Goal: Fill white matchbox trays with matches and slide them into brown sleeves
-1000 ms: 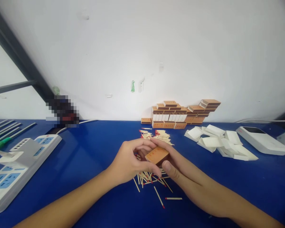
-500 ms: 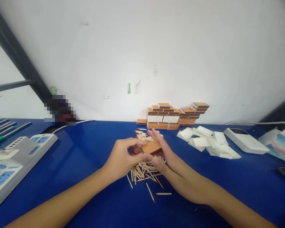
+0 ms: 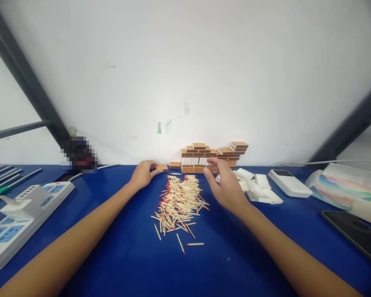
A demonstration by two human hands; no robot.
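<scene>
Left hand [image 3: 144, 174], left of frame centre: grips one matchbox [image 3: 163, 168] at the rear of the table [image 3: 136, 264]. Right hand [image 3: 225, 183], right of centre: fingers parted, partly covering the matchbox stack [image 3: 188, 169]. Loose matches [image 3: 182, 198]: mid-frame, below.

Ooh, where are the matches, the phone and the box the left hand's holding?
Matches [image 3: 182, 198]: head view, middle of the pile.
Phone [image 3: 354, 229]: head view, on its dark face.
Held box [image 3: 163, 167]: head view, on the part sticking out past the fingers.
</scene>
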